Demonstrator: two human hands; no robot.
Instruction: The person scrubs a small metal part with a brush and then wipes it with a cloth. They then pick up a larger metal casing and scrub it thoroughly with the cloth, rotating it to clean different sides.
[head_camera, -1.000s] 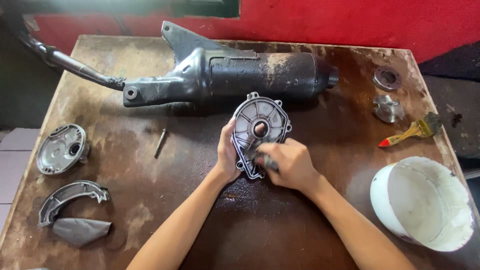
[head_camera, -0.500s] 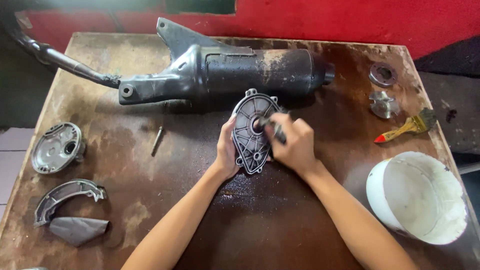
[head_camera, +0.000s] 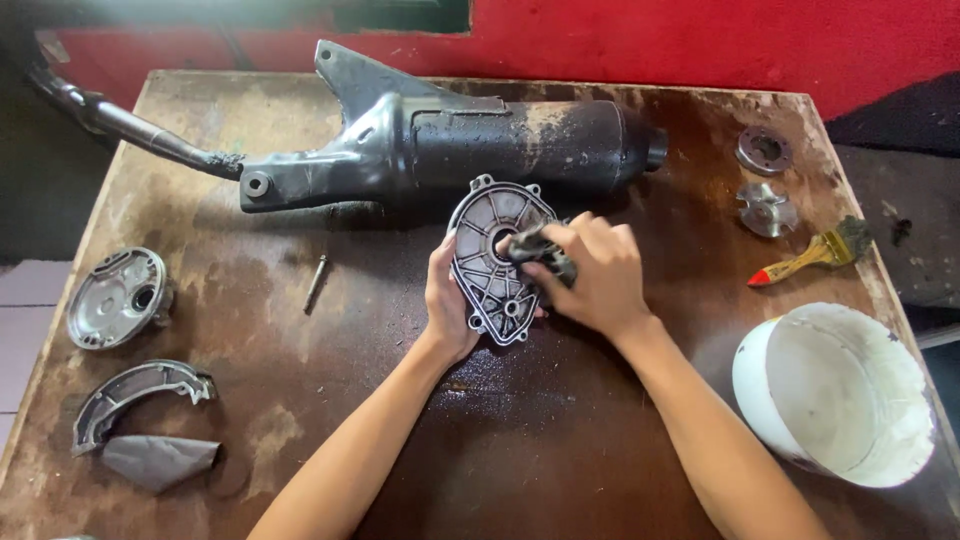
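Cover (head_camera: 490, 258) now tilted left, right hand (head_camera: 590, 275) lower

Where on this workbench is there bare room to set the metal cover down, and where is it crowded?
Free patches: the table between the brake shoe and the left hand, and the near edge between the forearms. Crowded: the right side, with the white tub, paintbrush and two small metal parts, and the back, filled by the exhaust muffler.

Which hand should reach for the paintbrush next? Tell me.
Right, probably. The paintbrush lies on the right hand's side of the table, though that hand grips a rag. The left hand steadies the cover.
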